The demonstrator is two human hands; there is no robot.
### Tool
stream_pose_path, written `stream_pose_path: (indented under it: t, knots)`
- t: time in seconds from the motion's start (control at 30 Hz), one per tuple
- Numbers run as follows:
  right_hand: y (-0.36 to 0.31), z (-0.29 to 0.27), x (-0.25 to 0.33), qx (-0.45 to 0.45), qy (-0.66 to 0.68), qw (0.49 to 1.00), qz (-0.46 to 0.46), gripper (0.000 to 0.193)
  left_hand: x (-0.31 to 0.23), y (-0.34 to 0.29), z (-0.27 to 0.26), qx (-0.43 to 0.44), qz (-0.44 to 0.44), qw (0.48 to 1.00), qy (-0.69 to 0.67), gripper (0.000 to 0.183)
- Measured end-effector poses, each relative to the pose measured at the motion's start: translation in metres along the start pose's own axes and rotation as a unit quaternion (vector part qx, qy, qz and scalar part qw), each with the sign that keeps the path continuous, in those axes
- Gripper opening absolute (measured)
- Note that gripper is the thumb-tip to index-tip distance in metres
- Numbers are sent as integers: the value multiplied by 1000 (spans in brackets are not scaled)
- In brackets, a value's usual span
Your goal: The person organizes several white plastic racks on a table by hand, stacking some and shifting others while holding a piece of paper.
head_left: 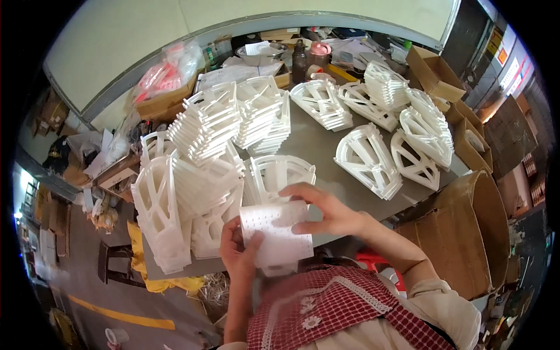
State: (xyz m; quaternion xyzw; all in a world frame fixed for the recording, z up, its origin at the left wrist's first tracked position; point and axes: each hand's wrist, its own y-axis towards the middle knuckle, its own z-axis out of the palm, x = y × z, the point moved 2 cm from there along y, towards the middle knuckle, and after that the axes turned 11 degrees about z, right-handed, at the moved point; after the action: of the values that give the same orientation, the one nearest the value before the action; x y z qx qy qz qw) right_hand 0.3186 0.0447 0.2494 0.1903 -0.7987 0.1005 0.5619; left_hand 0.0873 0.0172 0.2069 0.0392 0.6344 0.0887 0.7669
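Note:
In front of my body, near the table's front edge, my left hand (238, 249) grips a white sheet (274, 245) by its left side, thumb on the front. Rows of small dark marks cover the sheet, which looks like a sheet of small stickers. My right hand (326, 213) is at the sheet's upper right, its thumb and forefinger apart, the thumb over the sheet's face. Whether its fingertips touch the sheet is blurred. Just beyond the hands lies a white fan-shaped plastic frame (280, 170). To the left, similar white frames (204, 125) stand in nested stacks.
More white frames (368, 160) lie on the grey table (312, 143) at right. An open cardboard box (449, 233) stands by my right arm. At the back are a dark bottle (299, 61), a pink-lidded jar (319, 53) and a metal bowl (261, 53). A dark stool (119, 262) is at left.

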Motion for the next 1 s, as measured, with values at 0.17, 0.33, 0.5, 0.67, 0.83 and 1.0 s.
stream_pose_path:
  t: [0.17, 0.33, 0.5, 0.67, 0.83, 1.0]
  knots:
    - [-1, 15, -4, -31, -12, 999, -26, 44, 18, -11, -10, 15, 10, 999, 30, 12]
    - [0, 21, -12, -2, 77, 996, 45, 32, 7, -4, -14, 77, -73, 993, 55, 8]
    - [5, 31, -10, 15, 54, 998, 35, 29, -11, 0, 0, 48, -39, 998, 13, 12]
    - [8, 26, -11, 6, 47, 997, 64, 24, -3, 0, -19, 40, -59, 997, 18, 10]
    - [8, 29, -29, 55, 114, 984, 129, 19, -3, -1, -22, 35, -85, 995, 22, 6]
    - [7, 38, -29, 107, 197, 955, 196, 19, -2, 0, -26, 14, -103, 995, 8, 5]
